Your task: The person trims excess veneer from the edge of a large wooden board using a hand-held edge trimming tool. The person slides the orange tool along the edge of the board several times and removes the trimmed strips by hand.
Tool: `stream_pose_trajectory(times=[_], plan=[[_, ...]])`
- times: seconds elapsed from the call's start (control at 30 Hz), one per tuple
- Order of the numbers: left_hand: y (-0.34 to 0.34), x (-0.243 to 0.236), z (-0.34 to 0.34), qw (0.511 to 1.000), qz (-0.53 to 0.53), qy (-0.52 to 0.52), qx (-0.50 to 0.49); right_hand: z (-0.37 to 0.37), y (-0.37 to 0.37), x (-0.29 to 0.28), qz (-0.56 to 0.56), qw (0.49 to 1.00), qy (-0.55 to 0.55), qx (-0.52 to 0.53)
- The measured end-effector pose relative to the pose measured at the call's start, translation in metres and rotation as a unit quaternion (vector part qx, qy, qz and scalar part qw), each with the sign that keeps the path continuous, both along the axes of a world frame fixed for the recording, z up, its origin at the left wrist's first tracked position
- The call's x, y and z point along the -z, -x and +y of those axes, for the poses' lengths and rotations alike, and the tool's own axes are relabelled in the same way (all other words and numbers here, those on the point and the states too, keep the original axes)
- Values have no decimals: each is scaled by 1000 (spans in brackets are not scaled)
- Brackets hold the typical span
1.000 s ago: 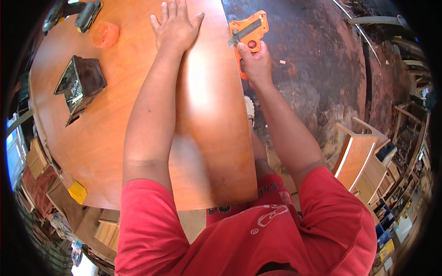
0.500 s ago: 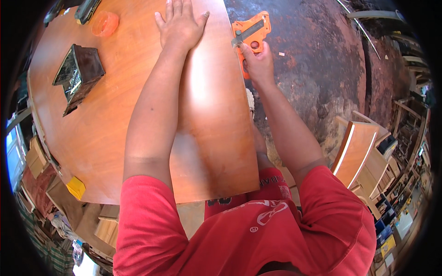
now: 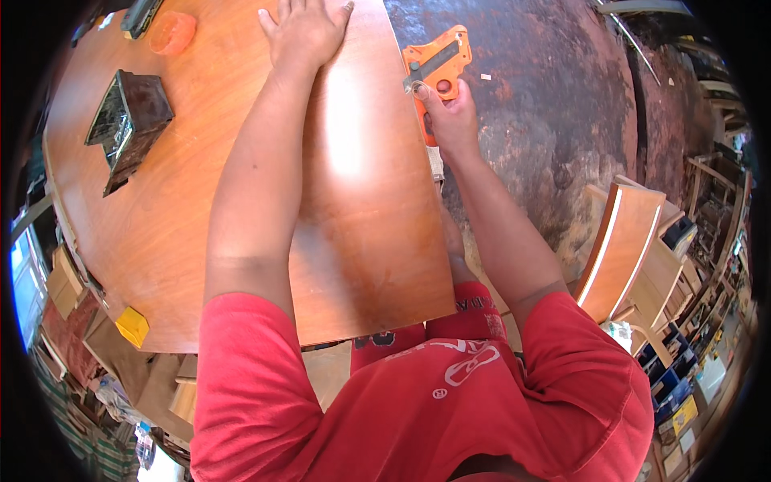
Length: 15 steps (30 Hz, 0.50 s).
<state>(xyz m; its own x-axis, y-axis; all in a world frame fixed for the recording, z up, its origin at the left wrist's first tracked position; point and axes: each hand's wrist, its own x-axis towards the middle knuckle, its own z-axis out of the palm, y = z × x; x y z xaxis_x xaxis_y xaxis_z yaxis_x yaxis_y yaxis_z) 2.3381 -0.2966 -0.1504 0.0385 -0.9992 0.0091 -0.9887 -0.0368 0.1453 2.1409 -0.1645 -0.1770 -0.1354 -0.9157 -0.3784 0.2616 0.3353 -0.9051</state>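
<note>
My left hand (image 3: 305, 36) lies on the large reddish-brown wooden board (image 3: 369, 249), fingers spread, near its far part. At the board's long right edge, my right hand (image 3: 454, 120) grips an orange hand tool (image 3: 446, 52) with a metal strip and knob, the thumb up by the knob. The tool's head sits against the edge; its underside is hidden. On the board's left part stand a black open box (image 3: 140, 120), a translucent orange round container (image 3: 173, 32) and a dark tool (image 3: 143, 14) at the rim of the picture.
A yellow piece (image 3: 131, 327) lies at the board's near-left corner. Right of the board are a stained dark floor (image 3: 546, 96) and a curved wooden piece with white edge strips (image 3: 618, 241) among other furniture parts. Cardboard, wood and clutter surround the lower left and right.
The view has shifted, so the board and its objects appear higher. My right hand and the orange tool have moved slightly toward me along the edge. My left hand stays spread on the board.
</note>
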Motion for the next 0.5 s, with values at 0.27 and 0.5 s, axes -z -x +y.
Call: stream_pose_trajectory(times=[0.27, 0.5], plan=[[0, 2, 0, 1000, 10, 6, 4, 30, 9, -2, -3, 1000, -28, -7], [1, 7, -2, 1000, -8, 11, 5, 57, 14, 1, 6, 1000, 9, 0]])
